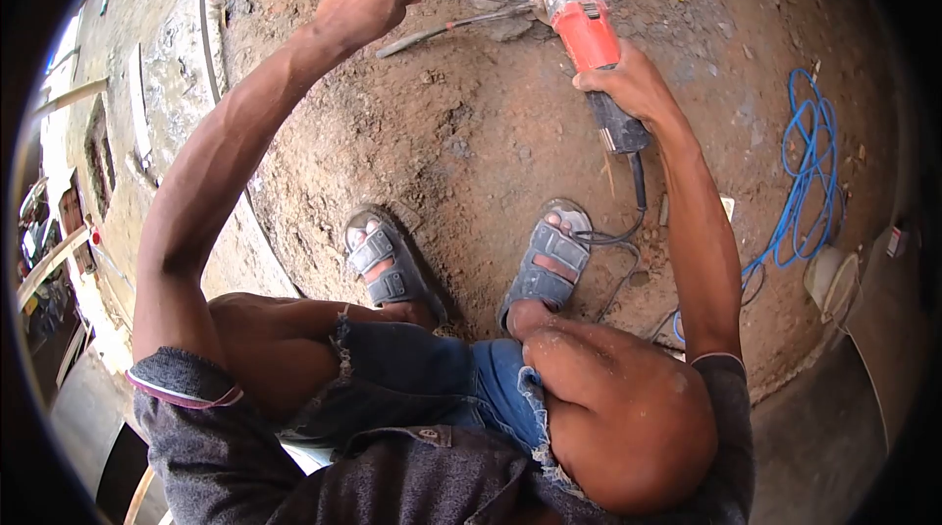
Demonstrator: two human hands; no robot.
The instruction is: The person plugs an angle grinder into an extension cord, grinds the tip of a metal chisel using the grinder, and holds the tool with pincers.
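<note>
My left hand (365, 1) is closed around one handle of a long, two-handled metal tool (486, 18) that looks like tongs or pincers. Its other handle slants down to the left, outside my grip. The two arms meet beside the head of a red and black angle grinder (591, 34). My right hand (633, 83) wraps around the grinder's body, with the thumb across it. The grinder's head points away from me. Whether its disc touches the metal cannot be made out.
The grinder's black cord (638, 182) runs down past my right sandal (549, 260). A tangled blue cable (810, 167) lies on the dirt at the right. Stone chips are scattered ahead. A long thin strip (208, 34) crosses the ground at left, near several boards.
</note>
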